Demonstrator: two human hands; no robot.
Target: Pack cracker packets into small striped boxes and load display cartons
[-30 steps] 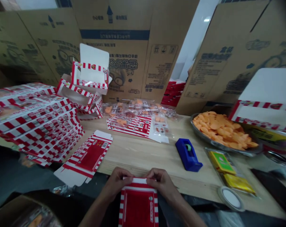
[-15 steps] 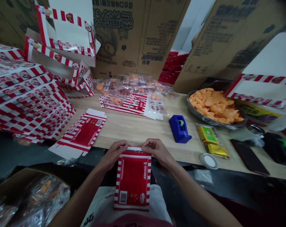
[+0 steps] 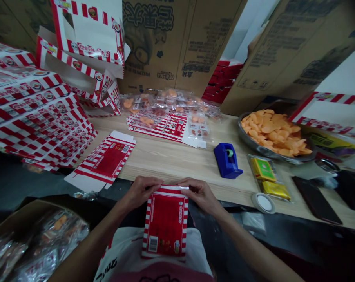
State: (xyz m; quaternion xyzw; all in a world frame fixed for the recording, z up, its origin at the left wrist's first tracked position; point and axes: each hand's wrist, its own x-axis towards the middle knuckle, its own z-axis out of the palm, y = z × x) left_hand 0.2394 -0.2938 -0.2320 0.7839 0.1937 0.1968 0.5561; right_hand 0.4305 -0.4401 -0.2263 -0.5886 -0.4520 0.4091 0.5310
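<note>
A red box with a striped red-and-white border (image 3: 166, 219) stands in front of my body, its barcode side facing up to me. My left hand (image 3: 142, 192) pinches its top left corner, and my right hand (image 3: 199, 194) grips the top right corner. The top edge between them looks folded over. On the table ahead, a flat striped carton (image 3: 107, 158) lies to the left. A blue tape dispenser (image 3: 227, 160) sits to the right of my hands.
Stacked striped cartons (image 3: 36, 105) fill the left. Packed plastic bags (image 3: 171, 102) lie at the back. A metal bowl (image 3: 243, 135) of orange pieces (image 3: 271, 131), yellow packets (image 3: 267, 176), a tape roll (image 3: 263, 202) and a phone (image 3: 315, 199) are right. An open box of bags (image 3: 45, 243) stands lower left.
The box's top strip, upright before, now appears folded down under my fingers. My right fingers have shifted onto its top right corner. The view has turned slightly left.
</note>
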